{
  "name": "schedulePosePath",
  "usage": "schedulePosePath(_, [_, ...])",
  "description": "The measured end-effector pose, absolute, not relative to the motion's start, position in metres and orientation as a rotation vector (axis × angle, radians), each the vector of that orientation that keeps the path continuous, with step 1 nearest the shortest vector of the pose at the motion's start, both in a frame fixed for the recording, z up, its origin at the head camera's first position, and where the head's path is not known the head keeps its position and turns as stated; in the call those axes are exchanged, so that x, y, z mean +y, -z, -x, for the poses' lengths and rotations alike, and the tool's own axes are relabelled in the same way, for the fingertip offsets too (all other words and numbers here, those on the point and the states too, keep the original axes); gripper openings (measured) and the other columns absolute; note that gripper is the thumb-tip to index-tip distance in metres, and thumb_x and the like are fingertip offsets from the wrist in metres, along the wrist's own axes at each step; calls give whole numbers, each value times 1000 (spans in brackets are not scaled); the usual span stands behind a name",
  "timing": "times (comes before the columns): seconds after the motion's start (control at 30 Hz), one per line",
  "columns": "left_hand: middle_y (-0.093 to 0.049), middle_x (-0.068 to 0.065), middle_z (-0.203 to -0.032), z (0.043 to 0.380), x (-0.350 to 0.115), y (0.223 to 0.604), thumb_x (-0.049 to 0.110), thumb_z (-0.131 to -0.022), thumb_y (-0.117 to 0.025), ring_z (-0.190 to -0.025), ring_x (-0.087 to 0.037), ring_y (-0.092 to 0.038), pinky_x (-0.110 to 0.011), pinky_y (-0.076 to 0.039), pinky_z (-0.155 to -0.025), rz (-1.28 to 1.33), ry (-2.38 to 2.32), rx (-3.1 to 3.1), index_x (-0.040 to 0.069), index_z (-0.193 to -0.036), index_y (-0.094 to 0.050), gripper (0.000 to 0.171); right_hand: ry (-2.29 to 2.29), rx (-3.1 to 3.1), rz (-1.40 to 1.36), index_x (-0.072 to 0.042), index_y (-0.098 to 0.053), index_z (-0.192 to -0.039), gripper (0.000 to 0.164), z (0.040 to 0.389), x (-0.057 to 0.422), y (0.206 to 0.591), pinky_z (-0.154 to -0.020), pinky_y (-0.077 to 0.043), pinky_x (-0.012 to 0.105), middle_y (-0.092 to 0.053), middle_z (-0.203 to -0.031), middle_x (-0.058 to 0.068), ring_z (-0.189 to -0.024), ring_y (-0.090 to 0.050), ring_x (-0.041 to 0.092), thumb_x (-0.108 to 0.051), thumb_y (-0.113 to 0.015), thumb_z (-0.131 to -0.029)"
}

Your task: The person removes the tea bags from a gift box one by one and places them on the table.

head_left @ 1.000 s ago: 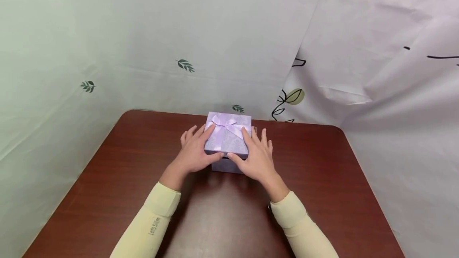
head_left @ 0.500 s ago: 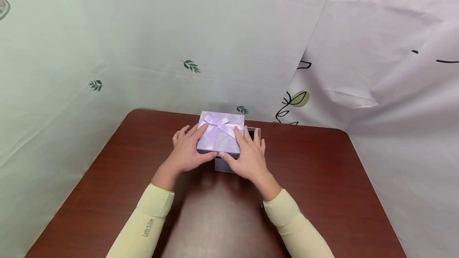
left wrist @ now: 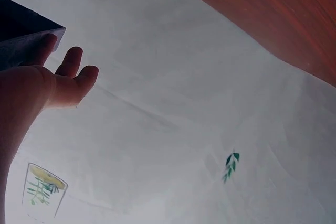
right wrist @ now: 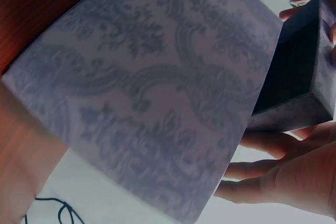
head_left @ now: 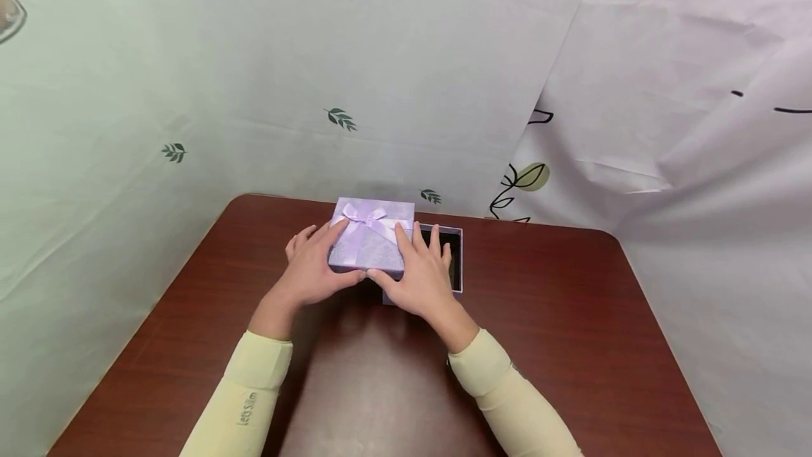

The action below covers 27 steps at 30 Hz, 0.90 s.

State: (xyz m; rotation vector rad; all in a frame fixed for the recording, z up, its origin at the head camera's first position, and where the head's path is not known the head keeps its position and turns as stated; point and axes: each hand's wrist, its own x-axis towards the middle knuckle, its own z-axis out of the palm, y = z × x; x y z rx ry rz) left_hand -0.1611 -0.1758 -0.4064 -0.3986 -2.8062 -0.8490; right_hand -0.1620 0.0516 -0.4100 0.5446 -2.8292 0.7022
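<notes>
A lilac gift box lid [head_left: 368, 238] with a satin bow is held by both hands, raised and shifted left over its open box base [head_left: 459, 259]. My left hand [head_left: 309, 270] grips the lid's left side, its thumb along the near edge. On the right side my right hand [head_left: 421, 273] holds the lid, the two thumb tips close together at the front. The base has a pale rim and a dark inside, partly hidden by the lid and right hand. In the right wrist view its patterned side [right wrist: 147, 93] stands large before the lid's hollow underside [right wrist: 286, 72].
The reddish-brown table [head_left: 545, 344] has rounded far corners. A pale printed cloth [head_left: 431, 76] hangs behind and at both sides, close to the table's edges. The base stands near the table's far edge.
Both hands have carried the lid leftward off the box base, uncovering more of its dark inside. The base stays in its place on the table; the head view has shifted slightly.
</notes>
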Motion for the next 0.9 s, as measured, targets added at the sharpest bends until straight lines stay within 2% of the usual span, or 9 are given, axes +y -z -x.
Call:
schedulePosePath(0.53, [-41,-16,-153,153,-208,411,53,-73,-83,-134,-54,-24,-68,-11,-101,306,856,-2806,13,-152,-41,98,-743,-2821,-594,-17,-34,-158,93,162,15,417,-107,-13,72,-26,-159,22,-144,-10,52,-71,-59,-86])
schedulePosePath(0.9, [-41,-15,-152,150,-230,411,51,-72,-85,-134,-55,-23,-70,-12,-99,247,882,-2821,14,-152,-41,99,-735,-2835,-629,-15,-33,-158,95,164,-8,417,-108,-20,66,-27,-158,24,-145,-13,50,-71,-59,-85])
